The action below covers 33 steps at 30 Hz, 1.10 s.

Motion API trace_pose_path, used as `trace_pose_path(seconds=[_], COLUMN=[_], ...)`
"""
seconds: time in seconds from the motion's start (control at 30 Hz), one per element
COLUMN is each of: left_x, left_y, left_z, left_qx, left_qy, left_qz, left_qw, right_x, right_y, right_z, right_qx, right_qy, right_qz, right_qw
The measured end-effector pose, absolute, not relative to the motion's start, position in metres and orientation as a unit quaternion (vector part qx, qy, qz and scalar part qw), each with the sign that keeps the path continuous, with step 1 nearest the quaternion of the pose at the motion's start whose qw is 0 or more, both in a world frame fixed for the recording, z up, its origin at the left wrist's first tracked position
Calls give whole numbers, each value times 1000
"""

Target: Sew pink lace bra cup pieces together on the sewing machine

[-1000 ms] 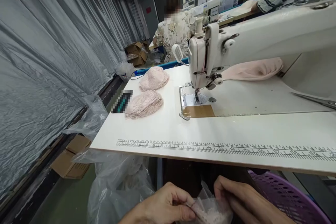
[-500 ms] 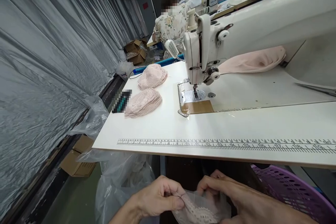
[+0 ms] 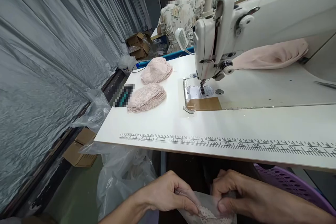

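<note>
Below the table's front edge, my left hand (image 3: 174,193) pinches a piece of sheer fabric with a pale pink lace edge (image 3: 206,213). My right hand (image 3: 231,190) grips the same lace piece from the other side, thumb pressed against the fingers. Part of the piece runs out of the bottom of the view. On the white sewing table (image 3: 147,129) lie two stacks of pink lace pieces, a front stack (image 3: 147,97) and a rear stack (image 3: 156,70). The sewing machine (image 3: 210,49) stands to their right, with nothing under its presser foot.
Pink fabric (image 3: 273,54) lies under the machine arm, near scissors (image 3: 325,84). A purple basket (image 3: 291,185) stands below the table at right. Plastic bags (image 3: 123,178) and a cardboard box (image 3: 80,148) are at lower left. A person (image 3: 177,17) sits beyond the table.
My right hand's thumb has closed down onto the lace piece, and both hands have shifted slightly right in view. The camera view has tilted a little, so the table sits higher.
</note>
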State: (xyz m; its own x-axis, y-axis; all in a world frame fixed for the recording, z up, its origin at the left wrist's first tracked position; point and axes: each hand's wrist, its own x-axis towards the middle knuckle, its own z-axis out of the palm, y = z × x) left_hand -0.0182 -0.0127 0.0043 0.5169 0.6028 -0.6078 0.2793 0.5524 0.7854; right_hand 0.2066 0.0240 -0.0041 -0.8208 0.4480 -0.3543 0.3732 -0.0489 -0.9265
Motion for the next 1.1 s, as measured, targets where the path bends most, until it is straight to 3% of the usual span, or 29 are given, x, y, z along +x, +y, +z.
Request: trace_pose_path(seconds=[0.47,0.7,0.93,1.1], left_x=[-23,-18,-30,-32], left_y=[-8,-9,-8,-8], left_z=[9,-1,-2,-2], left_qx=[506,434,477,505], left_qy=[476,469,461,426], left_qz=[27,33,52,64], left_qw=[719,769,746,748], right_x=[197,210,204,210], right_y=[22,27,19,17], right_z=[-1,2,6,-2], right_qx=[-283,-283,-334,-325], right_qy=[-675,-657,-723,-724], right_qz=[681,698,604,608], right_qw=[23,-9,-36,-18])
